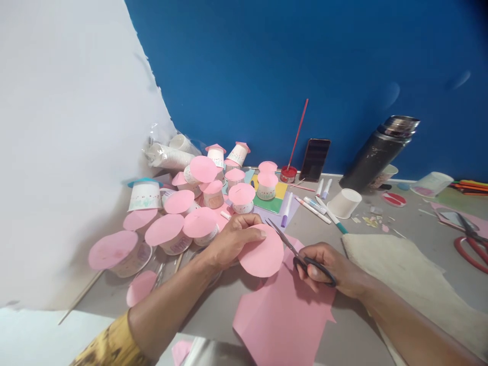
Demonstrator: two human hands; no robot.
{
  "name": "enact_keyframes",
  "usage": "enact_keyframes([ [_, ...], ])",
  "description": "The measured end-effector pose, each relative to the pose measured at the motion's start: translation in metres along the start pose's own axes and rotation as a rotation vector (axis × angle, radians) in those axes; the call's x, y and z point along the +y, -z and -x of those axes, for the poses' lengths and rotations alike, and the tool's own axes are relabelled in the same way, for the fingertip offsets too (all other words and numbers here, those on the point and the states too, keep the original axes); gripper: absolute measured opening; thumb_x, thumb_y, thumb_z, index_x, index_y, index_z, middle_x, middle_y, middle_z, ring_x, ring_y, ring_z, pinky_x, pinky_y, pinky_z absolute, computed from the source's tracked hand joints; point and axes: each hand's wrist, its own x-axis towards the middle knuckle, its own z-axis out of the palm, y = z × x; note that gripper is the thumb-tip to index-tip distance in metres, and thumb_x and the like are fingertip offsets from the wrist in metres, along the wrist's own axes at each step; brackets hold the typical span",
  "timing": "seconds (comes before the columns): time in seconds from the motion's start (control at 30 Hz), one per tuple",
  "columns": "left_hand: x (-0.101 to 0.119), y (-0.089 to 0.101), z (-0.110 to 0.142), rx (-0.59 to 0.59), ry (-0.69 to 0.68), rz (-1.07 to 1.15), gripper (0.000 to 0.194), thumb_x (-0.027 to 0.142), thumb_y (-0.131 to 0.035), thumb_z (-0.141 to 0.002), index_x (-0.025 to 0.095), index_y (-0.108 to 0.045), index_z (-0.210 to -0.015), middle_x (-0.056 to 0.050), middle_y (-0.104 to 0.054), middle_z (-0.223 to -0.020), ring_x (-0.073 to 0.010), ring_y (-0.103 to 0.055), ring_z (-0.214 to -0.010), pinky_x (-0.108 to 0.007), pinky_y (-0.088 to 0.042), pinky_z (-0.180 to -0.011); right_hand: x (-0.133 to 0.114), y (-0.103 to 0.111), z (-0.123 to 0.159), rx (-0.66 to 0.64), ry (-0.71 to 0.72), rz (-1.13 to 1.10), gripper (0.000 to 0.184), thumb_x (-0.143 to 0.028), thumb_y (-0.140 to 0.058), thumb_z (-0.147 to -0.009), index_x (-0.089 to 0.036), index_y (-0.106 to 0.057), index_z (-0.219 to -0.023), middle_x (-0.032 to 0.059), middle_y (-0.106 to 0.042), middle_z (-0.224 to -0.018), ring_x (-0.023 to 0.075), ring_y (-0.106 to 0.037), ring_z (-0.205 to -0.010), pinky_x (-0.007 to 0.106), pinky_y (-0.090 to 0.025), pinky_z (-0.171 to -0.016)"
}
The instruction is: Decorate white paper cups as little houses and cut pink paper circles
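Between thumb and fingers, my left hand point(232, 244) pinches a round pink paper disc point(265, 256) by its upper left edge. My right hand point(324, 269) grips black-handled scissors point(284, 237), whose blades point up and left beside the disc's upper right edge. The blades look slightly parted; whether they touch the paper I cannot tell. Below both hands lies a larger pink paper sheet point(282, 310) with cut, uneven edges. To the left of my left hand stand several decorated paper cups topped with pink discs point(164, 231).
A black flask point(377, 152), a white paper cup point(344, 203) and a propped phone point(314, 158) stand toward the blue wall. Markers point(313, 209) lie mid-table. At right are a cream cloth point(404, 274) and red-handled scissors point(473, 249). Wrapped cups point(170, 156) lie at back left.
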Motion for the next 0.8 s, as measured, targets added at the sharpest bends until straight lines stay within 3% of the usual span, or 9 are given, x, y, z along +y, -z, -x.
enact_keyframes([
  [0.8,0.0,-0.002,0.0,0.042,0.006,0.027,0.029,0.034,-0.079,-0.061,0.019,-0.054,-0.064,0.001,-0.06,-0.061,-0.0123,-0.055,-0.051,-0.022,-0.039,-0.044,0.009,-0.001,-0.001,0.081,-0.059,0.034,0.062,-0.077,-0.07,-0.076,-0.018,-0.057,-0.067,-0.0012,-0.058,-0.052,0.0093,-0.04,-0.051,0.026,-0.026,-0.054],
])
